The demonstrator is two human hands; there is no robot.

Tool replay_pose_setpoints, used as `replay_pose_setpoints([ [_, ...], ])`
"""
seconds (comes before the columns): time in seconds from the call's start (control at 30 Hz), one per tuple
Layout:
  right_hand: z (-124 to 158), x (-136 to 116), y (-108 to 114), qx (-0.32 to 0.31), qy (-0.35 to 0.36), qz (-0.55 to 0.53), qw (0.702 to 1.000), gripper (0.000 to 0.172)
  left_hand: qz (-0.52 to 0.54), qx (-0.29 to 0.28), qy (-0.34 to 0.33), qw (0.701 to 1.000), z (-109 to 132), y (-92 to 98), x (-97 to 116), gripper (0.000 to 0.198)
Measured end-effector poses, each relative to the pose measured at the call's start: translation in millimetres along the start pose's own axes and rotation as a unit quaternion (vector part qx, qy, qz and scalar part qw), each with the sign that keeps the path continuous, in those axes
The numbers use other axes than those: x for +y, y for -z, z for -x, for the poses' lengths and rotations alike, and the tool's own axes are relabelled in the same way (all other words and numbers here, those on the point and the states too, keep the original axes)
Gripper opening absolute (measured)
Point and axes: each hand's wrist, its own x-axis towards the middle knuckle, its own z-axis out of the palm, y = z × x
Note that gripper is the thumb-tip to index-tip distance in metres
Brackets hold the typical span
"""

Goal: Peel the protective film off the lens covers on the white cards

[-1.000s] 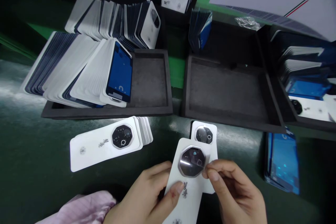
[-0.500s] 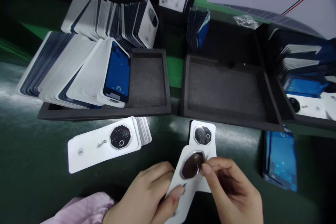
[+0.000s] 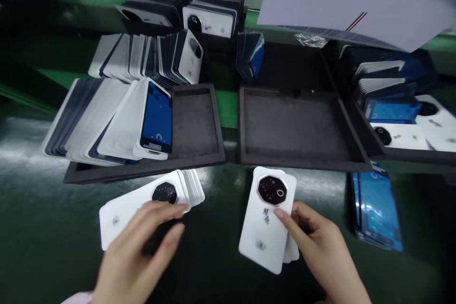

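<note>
Green bench [image 3: 42, 242]: left hand [image 3: 138, 251], fingers spread, on white cover stack [image 3: 149, 204]; right hand [image 3: 317, 242] fingertips touch second cover [image 3: 265, 228], marking illegible.

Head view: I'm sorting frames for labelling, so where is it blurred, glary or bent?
Head view: left hand and far-left corner smear with motion blur; pale glare streaks the green table; tray edges bow from wide-angle distortion; the right-hand cover reads sharp.
</note>
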Motion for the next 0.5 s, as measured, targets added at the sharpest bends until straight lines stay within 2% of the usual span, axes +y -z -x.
replay_pose_setpoints([
  [0.03, -2.5, 2.8, 0.0, 0.026, -0.010, 0.013, 1.000, 0.038, -0.046, 0.026, 0.019, 0.998, 0.1, 10.0, -9.1, 0.015],
  [0.1, -6.5, 5.9, -1.5, 0.080, -0.024, 0.038, 0.996, 0.036, -0.120, 0.035, 0.021, 0.992, -1.3, 27.2, -28.0, 0.029],
  [0.2, -9.7, 5.5, -4.4, 0.141, -0.029, 0.077, 0.987, 0.052, -0.253, -0.006, -0.073, 0.965, -6.3, 40.7, -52.8, 0.059],
  [0.27, -9.8, 3.7, -4.8, 0.167, -0.012, 0.102, 0.981, 0.062, -0.278, -0.030, -0.104, 0.954, -10.2, 42.3, -62.7, 0.060],
  [0.37, -7.5, -0.1, -3.4, 0.194, 0.015, 0.118, 0.974, 0.062, -0.264, -0.036, -0.077, 0.961, -15.2, 42.3, -65.3, 0.050],
  [0.5, 2.1, -9.5, -6.1, 0.194, 0.034, 0.086, 0.977, 0.049, -0.254, -0.018, -0.049, 0.966, -15.5, 49.9, -57.4, 0.054],
])
